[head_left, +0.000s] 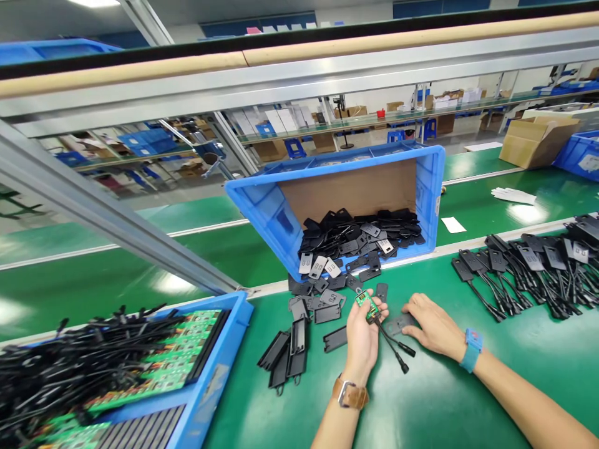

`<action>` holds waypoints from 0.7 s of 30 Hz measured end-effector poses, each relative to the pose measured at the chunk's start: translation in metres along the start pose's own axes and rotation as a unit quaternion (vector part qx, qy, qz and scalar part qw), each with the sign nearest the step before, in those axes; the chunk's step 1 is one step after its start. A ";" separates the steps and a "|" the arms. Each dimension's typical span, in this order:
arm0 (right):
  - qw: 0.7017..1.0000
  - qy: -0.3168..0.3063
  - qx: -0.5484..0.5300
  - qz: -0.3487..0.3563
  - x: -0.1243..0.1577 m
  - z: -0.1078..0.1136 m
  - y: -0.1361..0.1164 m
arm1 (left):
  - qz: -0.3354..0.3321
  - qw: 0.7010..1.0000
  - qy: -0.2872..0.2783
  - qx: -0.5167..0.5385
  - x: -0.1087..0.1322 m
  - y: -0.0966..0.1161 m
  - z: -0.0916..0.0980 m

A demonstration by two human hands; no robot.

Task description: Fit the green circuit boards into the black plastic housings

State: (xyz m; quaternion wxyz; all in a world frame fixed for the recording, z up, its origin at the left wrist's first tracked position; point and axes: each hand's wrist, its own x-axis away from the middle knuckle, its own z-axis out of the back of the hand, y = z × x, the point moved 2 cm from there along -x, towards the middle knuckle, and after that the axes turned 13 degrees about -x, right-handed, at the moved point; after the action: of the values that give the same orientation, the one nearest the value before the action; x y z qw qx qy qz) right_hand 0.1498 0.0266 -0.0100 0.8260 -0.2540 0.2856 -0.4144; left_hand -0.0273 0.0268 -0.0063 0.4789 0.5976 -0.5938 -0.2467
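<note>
My left hand [362,340] is closed around a small green circuit board [367,306], which sits in a black case with a metal-coloured loop at its top end. Two black cables [394,349] with round connectors hang from it towards the table. To its right, my right hand [433,327] has thumb and fingers at the edge of a flat black plastic cover [397,323], slightly blurred. Black case shells [297,337] lie left of my left hand, one of them [335,338] close beside it. More loose covers [327,299] are scattered beyond.
A tipped blue crate [437,206] spills black covers towards me. At left stands a blue bin [219,380] of wired circuit boards [187,349]. Cased units with cables [528,262] are heaped at right. A metal frame post [116,206] slants at left; a white glove [513,196] lies farther back.
</note>
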 end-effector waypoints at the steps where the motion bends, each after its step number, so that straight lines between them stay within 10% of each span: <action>1: 1.000 -0.002 0.003 -0.008 0.000 -0.001 0.002 | 0.009 1.000 -0.008 0.004 0.000 -0.001 -0.001; 13: 0.968 0.231 -0.092 -0.037 -0.003 0.010 0.000 | 0.004 0.998 -0.048 0.038 0.010 -0.020 -0.015; 21: 0.984 0.088 -0.089 0.125 -0.001 -0.001 -0.022 | 0.045 0.998 -0.019 0.042 0.015 -0.034 -0.016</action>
State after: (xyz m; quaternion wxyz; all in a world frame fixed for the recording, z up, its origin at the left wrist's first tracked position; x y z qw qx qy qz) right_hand 0.1365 0.0160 0.0041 0.8169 -0.2512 0.4224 -0.3019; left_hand 0.0049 0.0114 -0.0247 0.4529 0.5852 -0.6386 -0.2112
